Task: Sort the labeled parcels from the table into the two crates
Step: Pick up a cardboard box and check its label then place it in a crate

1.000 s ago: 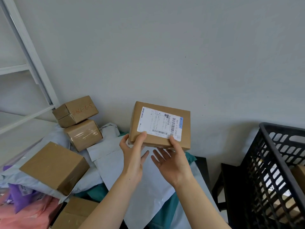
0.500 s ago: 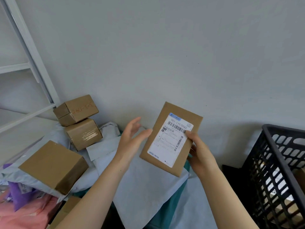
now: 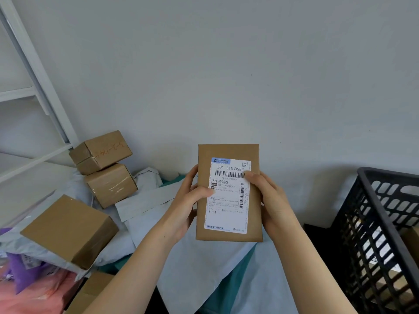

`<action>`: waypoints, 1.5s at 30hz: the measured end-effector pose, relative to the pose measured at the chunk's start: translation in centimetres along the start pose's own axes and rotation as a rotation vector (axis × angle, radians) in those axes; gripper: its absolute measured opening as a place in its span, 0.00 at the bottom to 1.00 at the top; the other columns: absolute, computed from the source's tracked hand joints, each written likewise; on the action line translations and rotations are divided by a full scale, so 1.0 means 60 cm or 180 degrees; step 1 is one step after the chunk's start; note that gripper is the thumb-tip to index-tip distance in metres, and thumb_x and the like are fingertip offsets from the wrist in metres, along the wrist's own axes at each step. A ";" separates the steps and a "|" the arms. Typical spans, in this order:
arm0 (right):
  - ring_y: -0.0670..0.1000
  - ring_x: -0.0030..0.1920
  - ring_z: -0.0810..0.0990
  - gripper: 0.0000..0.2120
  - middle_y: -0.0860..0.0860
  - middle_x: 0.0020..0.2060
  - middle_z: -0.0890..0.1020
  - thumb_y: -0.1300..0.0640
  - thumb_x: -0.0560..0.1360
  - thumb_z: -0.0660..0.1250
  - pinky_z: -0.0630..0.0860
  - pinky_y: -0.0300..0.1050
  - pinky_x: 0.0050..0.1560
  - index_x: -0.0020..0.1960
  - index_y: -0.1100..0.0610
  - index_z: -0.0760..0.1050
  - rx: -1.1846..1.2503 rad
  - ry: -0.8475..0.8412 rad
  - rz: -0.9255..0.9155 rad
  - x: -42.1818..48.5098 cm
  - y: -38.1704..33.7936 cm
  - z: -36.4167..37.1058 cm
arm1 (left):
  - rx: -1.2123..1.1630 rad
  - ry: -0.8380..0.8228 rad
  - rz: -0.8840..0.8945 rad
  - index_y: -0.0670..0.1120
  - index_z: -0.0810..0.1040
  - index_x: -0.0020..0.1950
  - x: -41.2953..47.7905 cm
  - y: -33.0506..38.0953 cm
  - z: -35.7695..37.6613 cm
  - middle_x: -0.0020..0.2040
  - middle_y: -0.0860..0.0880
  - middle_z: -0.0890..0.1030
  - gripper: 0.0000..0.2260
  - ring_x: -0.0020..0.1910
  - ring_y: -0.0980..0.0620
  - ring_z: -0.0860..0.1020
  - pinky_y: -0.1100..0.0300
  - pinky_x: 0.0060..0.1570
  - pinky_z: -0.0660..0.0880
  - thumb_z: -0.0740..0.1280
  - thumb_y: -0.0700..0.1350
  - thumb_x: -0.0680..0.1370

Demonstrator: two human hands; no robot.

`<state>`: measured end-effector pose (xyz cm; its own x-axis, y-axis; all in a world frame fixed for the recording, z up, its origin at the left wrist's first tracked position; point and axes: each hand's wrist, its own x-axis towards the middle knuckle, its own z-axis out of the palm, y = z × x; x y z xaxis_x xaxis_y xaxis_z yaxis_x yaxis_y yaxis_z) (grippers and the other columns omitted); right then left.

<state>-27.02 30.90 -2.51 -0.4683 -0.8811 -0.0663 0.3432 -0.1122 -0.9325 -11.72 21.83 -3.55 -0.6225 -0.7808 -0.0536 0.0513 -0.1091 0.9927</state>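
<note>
Turning upright now, the flat brown cardboard parcel (image 3: 229,193) faces its white label to the camera. Left hand (image 3: 188,207) and right hand (image 3: 269,200) each keep a pinching grip on a long edge, above the grey mailers (image 3: 204,268) and left of the black slatted crate (image 3: 385,223). Label readable, so the crate choice looks next.

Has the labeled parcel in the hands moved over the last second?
Yes. The labeled parcel turned from wide to upright and dropped slightly, judged against the stacked cardboard boxes.

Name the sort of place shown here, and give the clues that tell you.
Likely a parcel sorting room: a cardboard parcel with a barcoded shipping label, stacked boxes, poly mailers, and a black plastic crate.
</note>
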 end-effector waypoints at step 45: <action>0.53 0.50 0.85 0.15 0.51 0.48 0.86 0.54 0.73 0.71 0.80 0.50 0.52 0.59 0.51 0.79 0.0125 0.0332 -0.0021 -0.026 0.027 0.024 | -0.0175 -0.0150 0.0125 0.58 0.67 0.70 -0.032 -0.024 -0.021 0.58 0.52 0.82 0.34 0.58 0.50 0.79 0.52 0.59 0.74 0.67 0.39 0.65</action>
<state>-24.56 31.39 -3.39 -0.5522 -0.8278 -0.0988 0.3705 -0.1375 -0.9186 -9.58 22.71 -4.99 -0.6552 -0.7554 -0.0085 0.1183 -0.1137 0.9865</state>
